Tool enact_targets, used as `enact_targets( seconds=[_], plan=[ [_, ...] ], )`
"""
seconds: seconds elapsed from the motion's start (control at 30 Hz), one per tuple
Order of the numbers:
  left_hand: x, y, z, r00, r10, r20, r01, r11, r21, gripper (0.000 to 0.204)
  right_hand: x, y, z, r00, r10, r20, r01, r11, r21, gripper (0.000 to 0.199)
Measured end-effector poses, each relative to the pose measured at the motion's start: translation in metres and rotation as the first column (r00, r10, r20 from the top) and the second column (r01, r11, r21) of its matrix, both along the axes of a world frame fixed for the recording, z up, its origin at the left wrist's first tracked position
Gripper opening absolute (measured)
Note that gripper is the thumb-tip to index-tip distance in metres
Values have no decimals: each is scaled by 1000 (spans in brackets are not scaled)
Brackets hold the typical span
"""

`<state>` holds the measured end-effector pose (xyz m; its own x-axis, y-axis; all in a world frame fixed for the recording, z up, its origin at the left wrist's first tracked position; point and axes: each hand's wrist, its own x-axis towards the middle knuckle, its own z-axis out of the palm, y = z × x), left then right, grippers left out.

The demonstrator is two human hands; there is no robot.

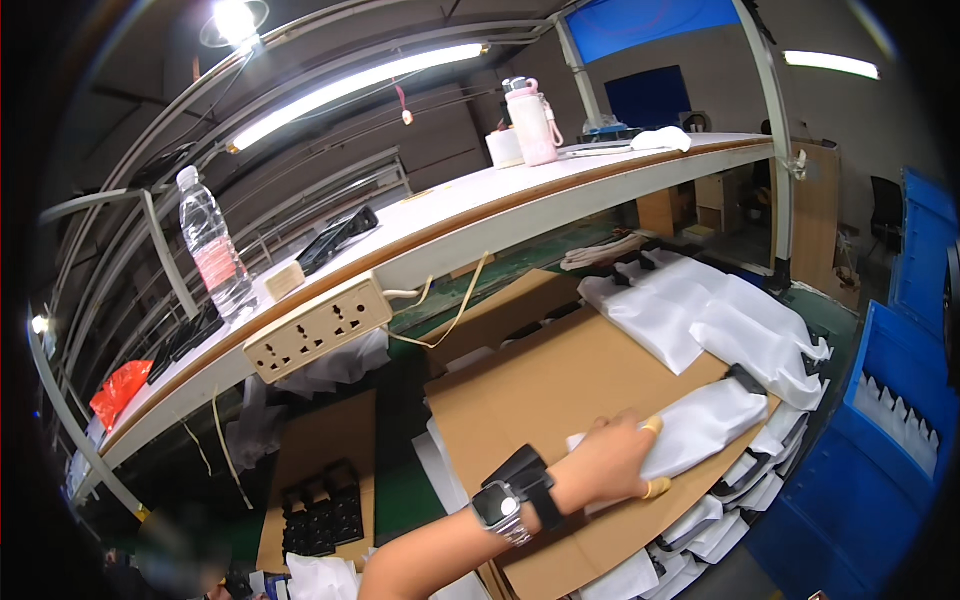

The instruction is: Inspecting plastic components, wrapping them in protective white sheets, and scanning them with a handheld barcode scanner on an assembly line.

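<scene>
My left hand (610, 460), with a dark strap and a watch on the wrist and yellow finger cots on two fingers, reaches in from the lower edge. Its thumb and fingers are closed on the near end of a white foam sleeve (705, 425). A dark part shows at the sleeve's far end. Sleeve and hand rest on a brown cardboard sheet (530, 390), which tops a stack of white-wrapped dark pieces (700, 530). More white sleeves (700, 305) lie on the sheet's far right. My right hand is not in view.
Above the stack runs a shelf with a power strip (320, 330), a clear bottle (215, 250) and a pink flask (533, 122). Blue bins (850, 480) stand at right. At lower left a black tray-like piece (322, 515) lies on cardboard. Pale cords (465, 310) hang below the shelf.
</scene>
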<state>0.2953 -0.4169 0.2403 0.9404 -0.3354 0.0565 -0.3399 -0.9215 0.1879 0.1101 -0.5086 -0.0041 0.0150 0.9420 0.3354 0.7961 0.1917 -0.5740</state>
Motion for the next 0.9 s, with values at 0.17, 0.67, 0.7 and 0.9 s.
enact_targets(
  seconds=[0.17,0.67,0.7,0.9],
  plan=[
    [-93,28,16,896,432,-108,-445,859,-255,67,13,-7,23,994,-15,-104,23,997,68,42],
    [-306,8,-113,-204,971,122,-962,-176,-207,70,11,0,41,998,6,-60,-5,1000,16,44],
    [-307,11,-121,-169,969,179,-973,-135,-188,75,10,1,40,998,5,-64,-4,1000,22,44],
    [-297,-3,-146,-107,960,260,-990,-80,-114,70,16,-13,42,995,41,-91,-37,998,48,43]
  ],
)
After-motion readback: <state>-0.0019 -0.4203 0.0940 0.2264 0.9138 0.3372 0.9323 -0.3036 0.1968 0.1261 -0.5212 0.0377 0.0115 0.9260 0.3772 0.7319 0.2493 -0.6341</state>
